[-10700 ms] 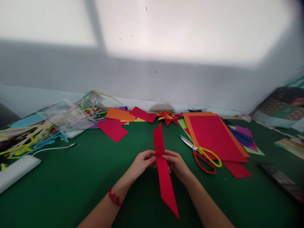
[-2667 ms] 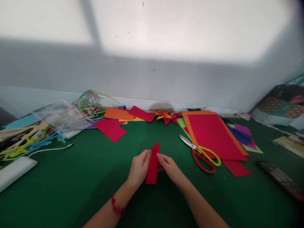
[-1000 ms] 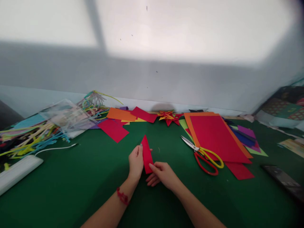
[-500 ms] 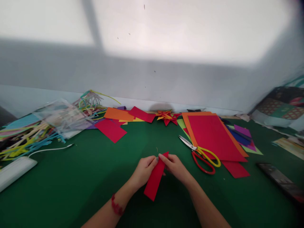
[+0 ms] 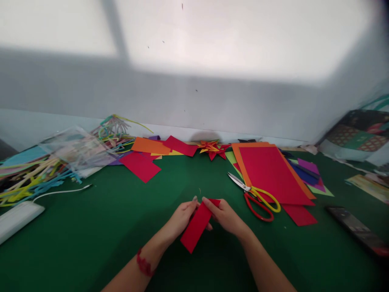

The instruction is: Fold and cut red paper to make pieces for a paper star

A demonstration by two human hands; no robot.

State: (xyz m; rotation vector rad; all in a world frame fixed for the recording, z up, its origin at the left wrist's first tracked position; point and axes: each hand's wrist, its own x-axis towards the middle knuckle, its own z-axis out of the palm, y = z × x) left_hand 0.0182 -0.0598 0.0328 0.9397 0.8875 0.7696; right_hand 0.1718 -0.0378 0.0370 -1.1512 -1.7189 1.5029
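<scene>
A folded red paper strip (image 5: 197, 226) slants between my two hands above the green table. My right hand (image 5: 224, 214) pinches its upper end, thumb lying on top of the paper. My left hand (image 5: 179, 221) is at the strip's left edge; its thumb is raised off the paper, and its fingers go behind it, partly hidden. Fingertips show under the strip's right side. To the right lie scissors (image 5: 251, 189) with one yellow and one red handle, blades spread a little, partly over a stack of red paper (image 5: 267, 174).
Folded paper stars (image 5: 212, 149) lie at the wall. Red paper (image 5: 141, 166) and orange paper (image 5: 151, 146) lie back left, beside pipe cleaners (image 5: 39, 178) and a clear plastic bag (image 5: 80, 148). A white corded device (image 5: 20, 219) is at left, a phone (image 5: 354, 227) at right.
The red strip has tilted further, its upper end swinging right. My left thumb has lifted off the paper, while my right hand keeps its pinch.
</scene>
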